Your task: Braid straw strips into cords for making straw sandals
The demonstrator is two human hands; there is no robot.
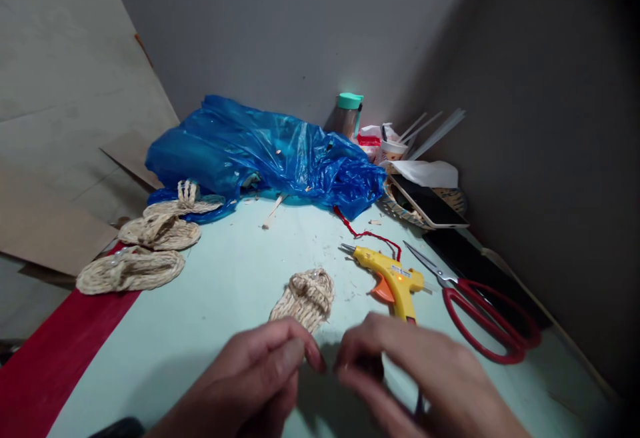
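While my left hand [260, 375] and right hand [400, 371] meet fingertip to fingertip near the surface's [210, 318] front edge, woven sandal [305, 298] just beyond; grip unclear.

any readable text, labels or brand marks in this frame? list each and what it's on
None legible.
Glue gun: small label on the barrel, too blurred to read.
Red and white packet by the flask: print too small to read.
Phone: screen dark, no text.
Scissors: no marking shows.
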